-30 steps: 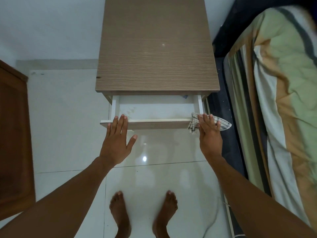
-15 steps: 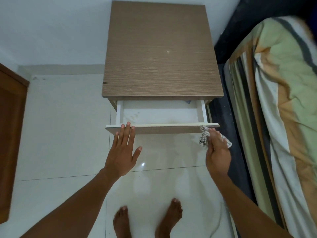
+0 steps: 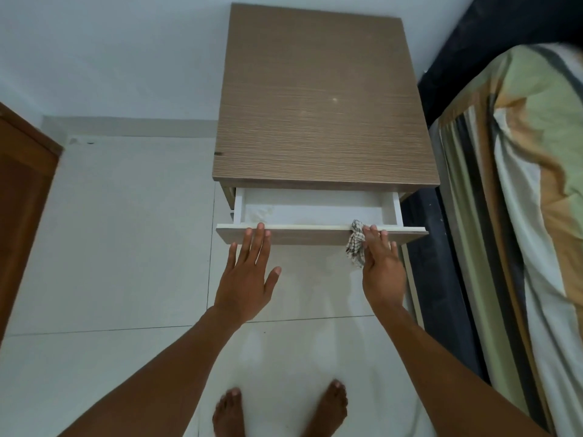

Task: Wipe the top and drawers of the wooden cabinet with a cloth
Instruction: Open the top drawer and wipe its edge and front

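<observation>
The head camera looks steeply down, close above the open-drawered cabinet [image 3: 325,99].

We see the cabinet [image 3: 325,99] at twelve o'clock, its drawer [image 3: 315,212] pulled out toward us. The bed [image 3: 520,200] lies at three o'clock; a cloth [image 3: 356,242] hangs on the drawer's front edge.

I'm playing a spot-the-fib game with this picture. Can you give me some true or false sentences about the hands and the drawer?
1. The drawer is pulled open. True.
2. The left hand holds the cloth. False: the checked cloth is under the right hand.
3. The top of the cabinet has a cup on it. False: nothing stands on it.
4. The left hand's fingertips touch the drawer's front edge. True.
5. A striped blanket lies to the right. True.
</observation>
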